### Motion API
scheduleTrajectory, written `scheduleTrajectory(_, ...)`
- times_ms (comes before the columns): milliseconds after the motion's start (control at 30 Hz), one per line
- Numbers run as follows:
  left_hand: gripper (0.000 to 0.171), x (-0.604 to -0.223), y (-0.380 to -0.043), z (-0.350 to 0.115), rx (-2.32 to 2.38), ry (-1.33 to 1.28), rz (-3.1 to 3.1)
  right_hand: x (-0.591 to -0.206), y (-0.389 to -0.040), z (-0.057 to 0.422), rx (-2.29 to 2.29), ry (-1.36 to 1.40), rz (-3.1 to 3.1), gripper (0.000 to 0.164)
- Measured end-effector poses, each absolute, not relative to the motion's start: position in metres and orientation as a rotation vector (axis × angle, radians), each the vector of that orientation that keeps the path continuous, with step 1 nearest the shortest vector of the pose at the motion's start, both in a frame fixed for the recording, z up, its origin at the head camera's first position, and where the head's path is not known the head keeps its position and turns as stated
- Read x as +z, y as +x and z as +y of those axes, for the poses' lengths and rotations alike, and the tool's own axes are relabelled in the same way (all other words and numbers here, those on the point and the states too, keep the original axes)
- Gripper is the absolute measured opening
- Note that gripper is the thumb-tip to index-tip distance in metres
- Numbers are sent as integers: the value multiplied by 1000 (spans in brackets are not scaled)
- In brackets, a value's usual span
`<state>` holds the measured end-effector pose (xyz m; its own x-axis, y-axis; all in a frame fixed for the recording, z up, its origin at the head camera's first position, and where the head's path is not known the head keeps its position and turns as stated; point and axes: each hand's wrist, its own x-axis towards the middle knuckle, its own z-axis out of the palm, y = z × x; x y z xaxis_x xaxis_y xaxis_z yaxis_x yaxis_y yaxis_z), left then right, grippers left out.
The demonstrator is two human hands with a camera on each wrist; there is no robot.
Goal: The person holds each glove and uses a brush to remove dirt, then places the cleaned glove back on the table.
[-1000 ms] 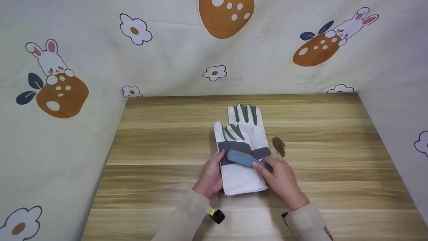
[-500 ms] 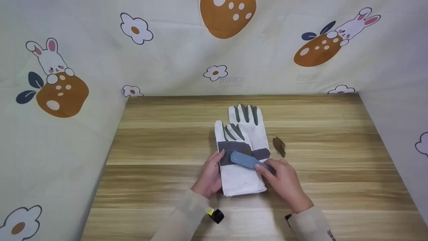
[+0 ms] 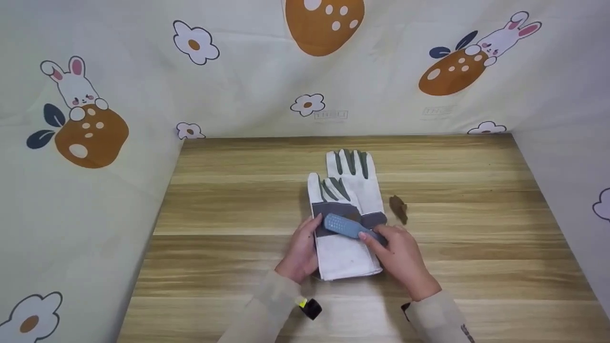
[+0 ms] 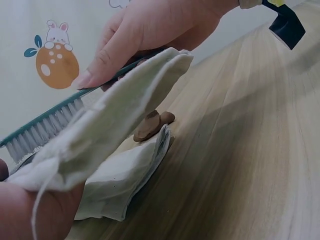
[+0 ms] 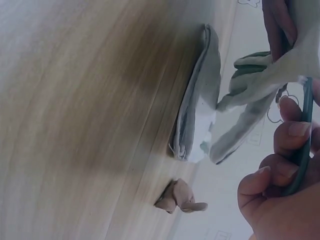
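Note:
My left hand (image 3: 299, 252) holds a white work glove (image 3: 347, 257) by its left edge, thumb on top. A dark grey band crosses this glove, with a brown smudge on it. My right hand (image 3: 404, 259) grips the handle of a blue scrub brush (image 3: 342, 226), whose head lies over the band. White bristles (image 4: 45, 127) point down at the glove in the left wrist view; the held glove's cuff (image 4: 110, 120) hides part of them. A second, matching glove (image 3: 360, 190) lies flat on the table, partly under the first, which is raised above it.
A crumpled brown lump (image 3: 398, 209) sits on the wood-grain table (image 3: 214, 200), right of the gloves; its kind is unclear. Patterned cloth (image 3: 248, 71) with rabbits and flowers hangs behind the table and along both sides.
The brush shifted slightly right and down half a second ago, then came back left across the band. My left hand and both gloves stayed nearly in place.

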<state>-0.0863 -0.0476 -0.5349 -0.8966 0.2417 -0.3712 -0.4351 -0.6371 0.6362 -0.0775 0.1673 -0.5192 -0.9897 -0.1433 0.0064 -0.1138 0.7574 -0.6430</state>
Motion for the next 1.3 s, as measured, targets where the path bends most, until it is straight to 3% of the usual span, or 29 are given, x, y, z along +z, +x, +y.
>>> scheduleTrajectory(500,50,-537,-86,-51,2542,-337,1030,-518,-75,173,-1092,-177,2907,25)
scheduleTrajectory(933,52,-538,-86,-46,2515,-370,1062,-520,-76,165,-995,-262,2934,34)
scheduleTrajectory(1300,52,-539,-86,-44,2526,-376,1046,-518,-76,172,-992,-252,2930,31)
